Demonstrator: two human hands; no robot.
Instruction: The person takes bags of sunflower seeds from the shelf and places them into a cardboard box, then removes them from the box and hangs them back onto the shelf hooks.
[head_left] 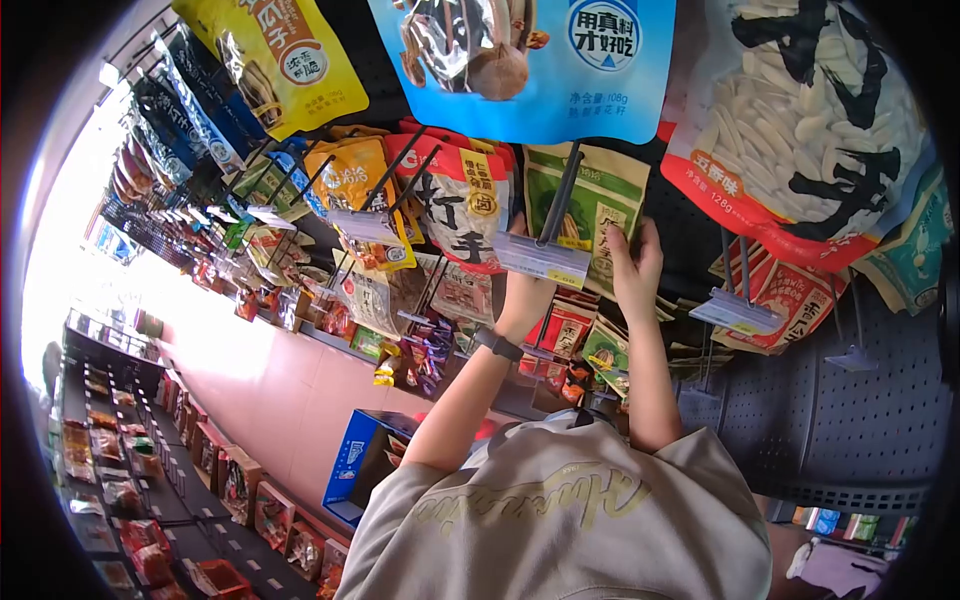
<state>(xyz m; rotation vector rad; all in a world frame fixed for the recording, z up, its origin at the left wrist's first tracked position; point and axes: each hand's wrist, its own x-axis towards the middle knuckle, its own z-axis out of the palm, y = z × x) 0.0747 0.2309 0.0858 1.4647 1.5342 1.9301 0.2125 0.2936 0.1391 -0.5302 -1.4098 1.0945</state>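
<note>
A green snack packet (590, 205) with a tan lower panel hangs at a black display hook (562, 200). My right hand (638, 268) grips its right edge, with the thumb on the front and the fingers behind. At the packet's lower left edge is my left hand (524, 300), a dark band on its wrist; the clear price-tag holder (543, 260) covers much of it. A bit of its fingers shows beside the packet, closed at that edge. Left of it hangs a red and white packet (463, 200).
Large blue (540, 110), yellow (290, 70) and red-and-white seed bags (800, 140) hang overhead, close to the camera. More hooks with tag holders (740, 312) stick out from the black perforated panel (840, 430). A blue box (355, 465) and a low shelf (190, 500) are at lower left.
</note>
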